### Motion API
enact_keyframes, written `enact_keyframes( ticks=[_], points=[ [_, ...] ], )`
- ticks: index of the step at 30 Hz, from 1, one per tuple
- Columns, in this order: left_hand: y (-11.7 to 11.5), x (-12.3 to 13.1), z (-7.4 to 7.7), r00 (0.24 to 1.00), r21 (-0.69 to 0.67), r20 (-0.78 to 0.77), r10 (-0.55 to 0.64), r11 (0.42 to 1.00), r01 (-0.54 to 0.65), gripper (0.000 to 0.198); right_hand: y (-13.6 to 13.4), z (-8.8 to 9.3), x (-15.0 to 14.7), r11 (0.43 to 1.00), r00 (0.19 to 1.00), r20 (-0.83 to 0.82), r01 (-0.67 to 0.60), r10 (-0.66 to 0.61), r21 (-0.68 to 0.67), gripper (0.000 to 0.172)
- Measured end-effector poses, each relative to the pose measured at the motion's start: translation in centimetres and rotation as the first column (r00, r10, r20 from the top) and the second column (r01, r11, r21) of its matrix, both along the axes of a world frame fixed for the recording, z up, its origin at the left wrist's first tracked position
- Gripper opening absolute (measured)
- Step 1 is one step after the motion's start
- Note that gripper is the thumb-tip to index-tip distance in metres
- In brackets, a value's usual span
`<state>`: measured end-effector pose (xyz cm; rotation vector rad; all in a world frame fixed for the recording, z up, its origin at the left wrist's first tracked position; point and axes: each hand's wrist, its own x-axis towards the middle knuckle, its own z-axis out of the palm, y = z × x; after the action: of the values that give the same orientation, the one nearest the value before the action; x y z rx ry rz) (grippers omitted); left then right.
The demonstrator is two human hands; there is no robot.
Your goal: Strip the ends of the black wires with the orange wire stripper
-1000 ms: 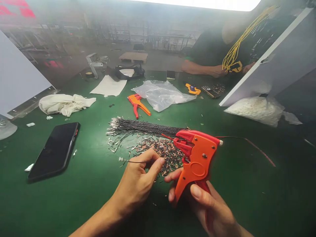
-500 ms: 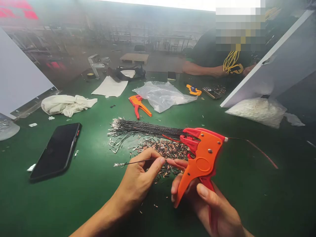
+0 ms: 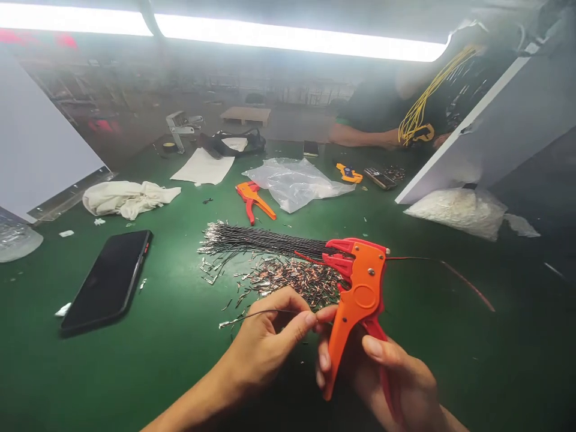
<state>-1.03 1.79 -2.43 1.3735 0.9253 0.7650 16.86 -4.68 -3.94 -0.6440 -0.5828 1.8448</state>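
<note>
My left hand (image 3: 274, 342) pinches a thin black wire (image 3: 261, 312) between thumb and forefinger; the wire's metal terminal sticks out to the left. Around the handles of an orange and red wire stripper (image 3: 363, 297) my right hand (image 3: 396, 372) is closed, and its forefinger reaches to the left fingertips. The stripper stands upright, its red jaws pointing left. Behind them lies a bundle of black wires (image 3: 265, 239) with silvery terminals at the left end. Below the bundle spreads a heap of short black and copper wire scraps (image 3: 297, 279).
A phone (image 3: 108, 279) and a white cloth (image 3: 128, 199) lie at left. Farther back are a second wire stripper (image 3: 255, 201), a clear plastic bag (image 3: 299, 183) and a yellow tool (image 3: 349, 173). At right stands a filled bag (image 3: 461, 210) beside a white panel. Across the table a person holds yellow wires (image 3: 416, 120).
The view has tilted up, showing more of the lamp. The stripper and right hand have shifted slightly left, and the left hand slightly right, with the wire's terminal end now closer to it.
</note>
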Motion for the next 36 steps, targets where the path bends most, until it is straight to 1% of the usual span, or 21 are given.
enact_keyframes(
  ticks=[2,4,6,7,8,9,11,13,14,15,16,18,19,20,22,24,26,28,30,33,36],
  points=[
    [0.2,-0.1,0.1,0.999,-0.009,0.031,0.017,1.0,-0.017,0.022,0.1,-0.1,0.1,1.0,1.0,-0.006,0.007,-0.007,0.0,0.036],
    [0.3,-0.3,0.2,0.997,-0.002,0.041,0.067,0.998,-0.067,0.024,0.1,-0.1,0.1,1.0,1.0,-0.012,0.029,-0.029,-0.004,0.034],
    [0.4,-0.6,0.6,0.988,0.076,0.02,0.155,0.985,-0.156,0.024,0.2,-0.2,0.1,0.999,0.999,-0.002,0.049,-0.049,0.022,0.035],
    [0.4,-0.8,0.8,0.977,0.159,0.01,0.214,0.964,-0.213,0.022,0.2,-0.3,0.1,0.998,0.999,0.007,0.053,-0.054,0.043,0.035],
    [0.4,-1.0,1.0,0.962,0.262,0.009,0.273,0.928,-0.266,0.019,0.1,-0.3,0.0,0.996,0.998,0.015,0.052,-0.053,0.067,0.036],
    [0.3,-1.1,1.1,0.946,0.373,0.02,0.325,0.875,-0.308,0.016,0.1,-0.4,-0.1,0.995,0.999,0.021,0.044,-0.046,0.09,0.036],
    [0.0,-1.2,1.3,0.922,0.561,0.062,0.381,0.751,-0.348,0.01,-0.1,-0.5,-0.3,0.993,1.0,0.018,0.021,-0.024,0.113,0.035],
    [-0.5,-1.0,1.5,0.915,0.673,0.082,0.394,0.656,-0.342,0.012,-0.3,-0.7,-0.6,0.995,1.0,-0.012,-0.011,0.012,0.104,0.035],
    [-0.7,-0.8,1.5,0.917,0.703,0.078,0.392,0.631,-0.33,0.014,-0.4,-0.7,-0.8,0.995,0.999,-0.03,-0.023,0.026,0.099,0.035],
    [-1.0,-0.5,1.6,0.919,0.718,0.069,0.389,0.62,-0.316,0.014,-0.5,-0.8,-0.9,0.995,0.998,-0.046,-0.034,0.038,0.097,0.036],
    [-1.3,-0.2,1.8,0.925,0.721,0.052,0.376,0.627,-0.295,0.013,-0.6,-0.8,-1.1,0.994,0.997,-0.057,-0.044,0.05,0.099,0.036],
    [-2.0,0.4,2.2,0.94,0.696,0.019,0.341,0.671,-0.257,0.012,-0.7,-0.8,-1.3,0.993,0.996,-0.068,-0.043,0.051,0.11,0.036],
    [-2.2,0.6,2.5,0.945,0.663,0.012,0.327,0.705,-0.252,0.012,-0.8,-0.8,-1.4,0.994,0.996,-0.078,-0.027,0.035,0.109,0.036],
    [-2.5,0.9,2.8,0.946,0.616,0.014,0.324,0.742,-0.264,0.014,-0.9,-0.8,-1.5,0.995,0.996,-0.091,-0.013,0.022,0.099,0.037],
    [-2.9,1.2,3.3,0.93,0.49,0.028,0.368,0.806,-0.333,0.019,-1.1,-0.7,-1.6,0.998,0.992,-0.124,-0.001,0.009,0.064,0.039],
    [-3.2,1.4,3.6,0.899,0.38,0.027,0.437,0.828,-0.413,0.022,-1.3,-0.7,-1.6,0.999,0.987,-0.157,-0.026,0.029,0.022,0.04],
    [-3.5,1.5,3.6,0.877,0.351,0.048,0.479,0.814,-0.464,0.019,-1.3,-0.7,-1.5,0.999,0.982,-0.181,-0.05,0.05,0.005,0.04],
    [-3.9,1.5,3.5,0.864,0.396,0.113,0.49,0.776,-0.492,0.014,-1.2,-0.9,-1.4,0.999,0.981,-0.189,-0.048,0.052,0.025,0.041],
    [-4.3,1.5,3.3,0.842,0.465,0.179,0.509,0.71,-0.528,0.013,-0.9,-1.0,-1.4,0.994,0.981,-0.17,-0.083,0.094,0.071,0.044],
    [-4.9,1.7,2.8,0.807,0.566,0.22,0.548,0.602,-0.563,0.017,-0.6,-1.0,-1.5,0.982,0.978,-0.125,-0.156,0.169,0.107,0.051],
    [-5.0,1.8,2.0,0.823,0.651,0.241,0.514,0.543,-0.53,0.02,-0.5,-0.5,-1.4,0.979,0.979,-0.077,-0.183,0.19,0.093,0.054]
  ],
)
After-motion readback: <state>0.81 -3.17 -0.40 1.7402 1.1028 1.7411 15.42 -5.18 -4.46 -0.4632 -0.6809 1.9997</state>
